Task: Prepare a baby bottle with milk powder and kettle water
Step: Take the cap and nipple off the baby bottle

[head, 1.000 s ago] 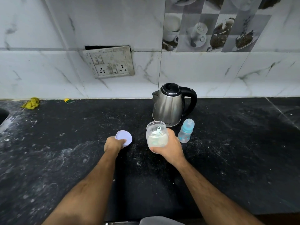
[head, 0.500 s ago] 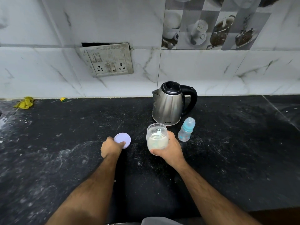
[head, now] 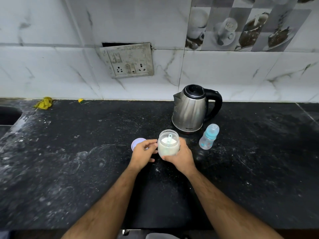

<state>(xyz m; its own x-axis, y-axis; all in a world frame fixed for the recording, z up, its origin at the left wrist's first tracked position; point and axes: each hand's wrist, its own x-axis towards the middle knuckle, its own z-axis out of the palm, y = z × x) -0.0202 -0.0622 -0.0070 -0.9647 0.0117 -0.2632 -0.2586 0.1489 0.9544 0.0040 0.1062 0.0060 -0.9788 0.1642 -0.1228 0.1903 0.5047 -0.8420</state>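
Steel kettle [head: 189, 109] one; bottle [head: 208, 137] one; open jar [head: 168, 144] one, right hand [head: 181, 156] gripping.

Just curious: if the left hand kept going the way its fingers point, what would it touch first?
Probably the milk powder jar: the left hand points right toward it, fingertips nearly at its side. Depth is hard to judge.

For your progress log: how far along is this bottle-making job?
Done: the lid is off the powder jar, scoop inside. In hand: right hand grips the jar, left hand beside it. Left: the capped baby bottle looks empty; kettle untouched.
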